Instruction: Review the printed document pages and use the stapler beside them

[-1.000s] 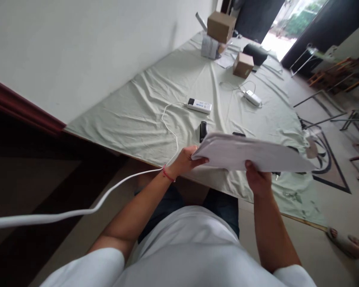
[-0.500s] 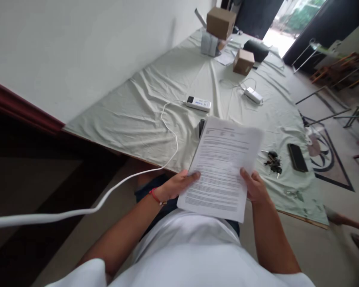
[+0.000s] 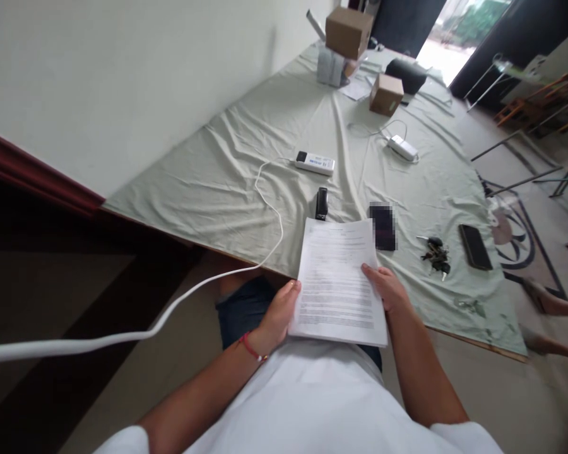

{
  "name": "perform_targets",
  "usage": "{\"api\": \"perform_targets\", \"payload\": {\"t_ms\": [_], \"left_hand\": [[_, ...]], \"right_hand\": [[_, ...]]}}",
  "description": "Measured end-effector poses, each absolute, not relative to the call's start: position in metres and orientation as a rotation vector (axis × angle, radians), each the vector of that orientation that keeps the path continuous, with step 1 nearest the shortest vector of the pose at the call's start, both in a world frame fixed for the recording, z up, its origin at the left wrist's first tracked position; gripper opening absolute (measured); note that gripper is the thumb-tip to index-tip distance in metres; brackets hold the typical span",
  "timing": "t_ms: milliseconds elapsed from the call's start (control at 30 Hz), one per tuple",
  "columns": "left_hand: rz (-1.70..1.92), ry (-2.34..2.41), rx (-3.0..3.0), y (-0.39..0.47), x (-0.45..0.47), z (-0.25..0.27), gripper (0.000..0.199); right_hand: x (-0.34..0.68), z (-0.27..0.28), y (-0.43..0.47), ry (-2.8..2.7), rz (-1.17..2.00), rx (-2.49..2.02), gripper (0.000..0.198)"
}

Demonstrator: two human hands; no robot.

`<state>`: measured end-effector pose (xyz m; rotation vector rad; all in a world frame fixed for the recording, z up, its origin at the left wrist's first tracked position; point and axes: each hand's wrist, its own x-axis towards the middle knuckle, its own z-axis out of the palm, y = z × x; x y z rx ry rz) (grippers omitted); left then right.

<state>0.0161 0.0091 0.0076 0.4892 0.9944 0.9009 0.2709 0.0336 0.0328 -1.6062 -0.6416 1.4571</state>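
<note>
A stack of printed paper sheets [image 3: 338, 284] is held in front of my body at the table's near edge. My left hand [image 3: 283, 310] grips its left side, fingers underneath and thumb at the edge. On the opposite side my right hand [image 3: 387, 290] is closed on the paper, with the thumb on top. Just beyond the sheets lies a small black stapler [image 3: 321, 203], its near end close to the paper's top edge. A dark flat item [image 3: 383, 228], pixelated, rests right of the stack and is partly covered by it.
On the cloth-covered table [image 3: 218, 183] are keys [image 3: 436, 257], a phone [image 3: 475, 246], a white power strip [image 3: 315, 163] with a cable, a white adapter [image 3: 402, 148] and cardboard boxes [image 3: 386, 94]. A person's feet [image 3: 544, 302] show at the right.
Both hands have brought the paper stack nearer my body and turned it straighter. The stapler now shows more fully, and the pixelated dark item has come into view. My left thumb has shifted to the edge.
</note>
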Motion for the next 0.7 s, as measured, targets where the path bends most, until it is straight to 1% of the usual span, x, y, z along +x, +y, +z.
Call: {"api": "perform_targets", "payload": {"t_ms": [167,367,567,700], "left_hand": [[0.951,1.123,0.638,0.0,0.018,0.002,0.052],[0.974,1.098,0.649,0.008,0.017,0.003,0.048],[0.951,1.121,0.626,0.012,0.014,0.004,0.055],[0.922,1.13,0.612,0.003,0.014,0.0,0.057]], "right_hand": [[0.27,0.035,0.034,-0.605,1.47,-1.641,0.033],[0.268,0.037,0.039,-0.584,1.458,-1.665,0.033],[0.272,0.031,0.047,-0.572,1.424,-1.667,0.038],[0.273,0.03,0.046,-0.568,1.45,-1.657,0.034]]}}
